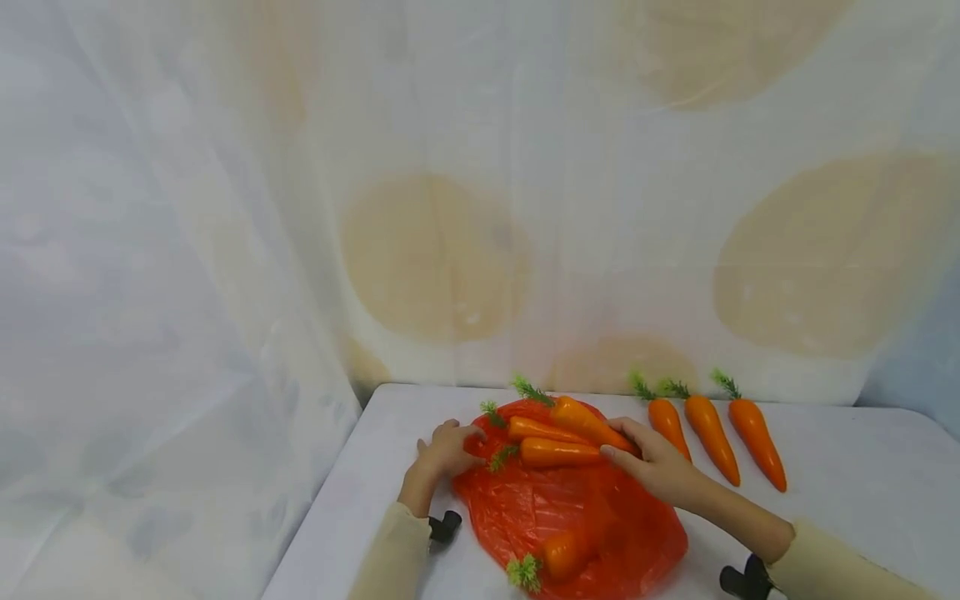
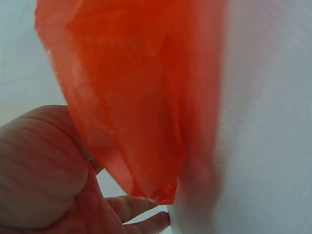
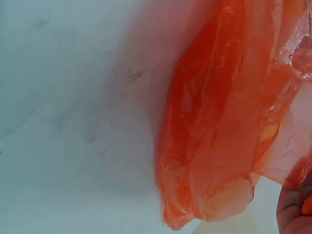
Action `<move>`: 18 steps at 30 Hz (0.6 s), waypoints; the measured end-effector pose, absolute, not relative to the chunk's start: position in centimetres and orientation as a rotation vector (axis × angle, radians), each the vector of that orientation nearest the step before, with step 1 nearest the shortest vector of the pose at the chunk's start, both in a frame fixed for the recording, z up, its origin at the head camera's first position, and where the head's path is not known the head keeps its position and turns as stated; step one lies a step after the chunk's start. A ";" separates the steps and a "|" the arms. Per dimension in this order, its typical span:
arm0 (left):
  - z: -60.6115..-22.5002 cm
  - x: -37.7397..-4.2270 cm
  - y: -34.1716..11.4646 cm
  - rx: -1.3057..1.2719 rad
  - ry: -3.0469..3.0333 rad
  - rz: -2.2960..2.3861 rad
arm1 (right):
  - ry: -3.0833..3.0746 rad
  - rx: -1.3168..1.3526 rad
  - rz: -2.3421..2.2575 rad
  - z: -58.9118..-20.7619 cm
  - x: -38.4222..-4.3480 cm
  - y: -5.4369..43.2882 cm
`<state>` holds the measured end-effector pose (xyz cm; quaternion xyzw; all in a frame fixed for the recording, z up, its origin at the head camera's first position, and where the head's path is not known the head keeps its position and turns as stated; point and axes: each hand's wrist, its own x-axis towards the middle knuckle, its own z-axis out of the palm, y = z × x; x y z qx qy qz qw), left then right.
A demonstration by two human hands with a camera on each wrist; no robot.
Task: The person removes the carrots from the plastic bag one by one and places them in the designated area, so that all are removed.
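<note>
A red plastic bag (image 1: 510, 504) lies on the table, with one carrot (image 1: 564, 557) partly under its translucent film near the front. Three more carrots, an upper one (image 1: 588, 422), a middle one (image 1: 542, 431) and a lower one (image 1: 557, 452), lie over the bag, green tops to the left. My right hand (image 1: 660, 467) holds this bunch by the tapered ends; an orange piece (image 3: 307, 205) shows against its palm in the right wrist view. At the bag's left edge is my left hand (image 1: 450, 452), fingers spread and gently bent near the green tops.
Three carrots, a left one (image 1: 667, 423), a middle one (image 1: 711, 437) and a right one (image 1: 757, 442), lie side by side at the back right of the white table (image 1: 847, 492). A pale curtain with tan circles (image 1: 438, 258) hangs behind.
</note>
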<state>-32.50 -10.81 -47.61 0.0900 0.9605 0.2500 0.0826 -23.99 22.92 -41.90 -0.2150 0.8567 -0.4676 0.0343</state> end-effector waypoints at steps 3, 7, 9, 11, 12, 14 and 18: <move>-47.7 -32.3 -10.9 0.274 2.872 0.747 | 2.647 -0.664 -1.455 -42.1 -24.1 23.1; -47.5 -32.3 -11.0 0.275 2.878 0.749 | 2.646 -0.650 -1.500 -42.1 -24.4 23.4; -47.4 -32.4 -11.1 0.273 2.876 0.740 | 2.634 -0.640 -1.516 -42.0 -24.5 23.7; -47.4 -32.5 -11.1 0.277 2.877 0.737 | 2.639 -0.632 -1.521 -41.9 -24.6 24.1; -47.4 -32.6 -11.0 0.279 2.878 0.739 | 2.641 -0.628 -1.527 -41.8 -24.6 24.3; -47.4 -32.7 -11.0 0.283 2.883 0.741 | 2.642 -0.622 -1.540 -41.7 -24.7 24.7; -47.5 -32.7 -10.9 0.283 2.881 0.742 | 2.646 -0.575 -1.555 -41.7 -24.6 25.4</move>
